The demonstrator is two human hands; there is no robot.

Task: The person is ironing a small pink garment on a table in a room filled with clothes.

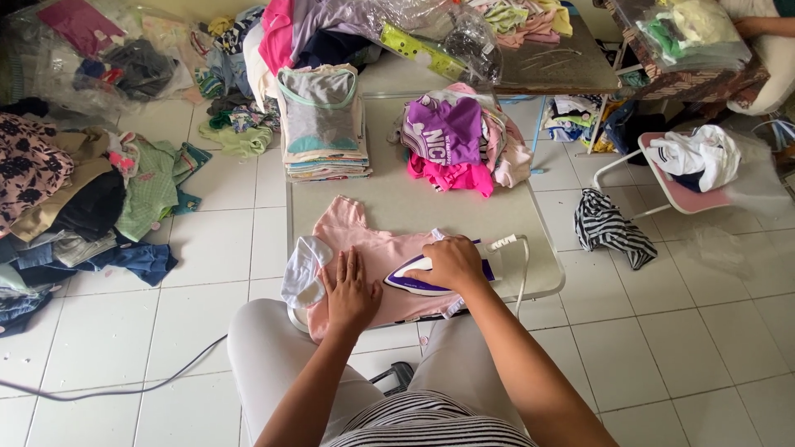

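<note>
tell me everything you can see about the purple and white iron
The purple and white clothes iron has a smooth plastic-looking body, pointed at its left end, with a white cord leaving its right end and looping down over the table edge. It lies soleplate down on the pale pink cotton-looking garment spread on the low grey ironing table. The right hand grips its handle from above, hiding most of the top; the left hand lies flat on the garment beside it.
</note>
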